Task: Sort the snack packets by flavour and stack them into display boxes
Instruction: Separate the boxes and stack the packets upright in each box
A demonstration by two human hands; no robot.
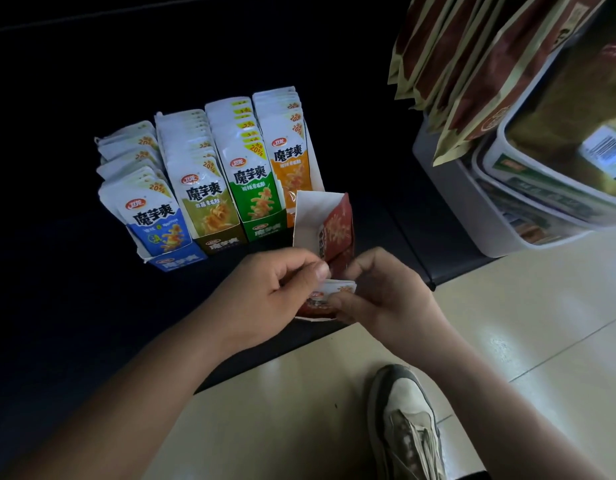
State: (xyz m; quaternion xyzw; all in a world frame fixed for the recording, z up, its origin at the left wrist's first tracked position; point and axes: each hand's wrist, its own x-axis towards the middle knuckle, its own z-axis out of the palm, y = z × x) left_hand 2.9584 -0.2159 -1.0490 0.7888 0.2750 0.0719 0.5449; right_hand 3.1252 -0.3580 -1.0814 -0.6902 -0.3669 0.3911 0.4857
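Head view: where are the red packets (329, 299) at this point?

Low in the red display box (337, 230), which stands at the front edge of the dark surface (57, 271), just right of the four filled boxes (209, 202). The right hand (386, 292) curls its fingers round the small stack from the near side. The left hand (275, 289) pinches its top edge between thumb and forefinger.

So how should they go in?

I'd square the stack first, logos to the front like the blue, olive, green and orange rows. Then slide it down against the box's front wall. That box looks light and mostly unfilled, so one hand should steady it, or it may tip off the edge.
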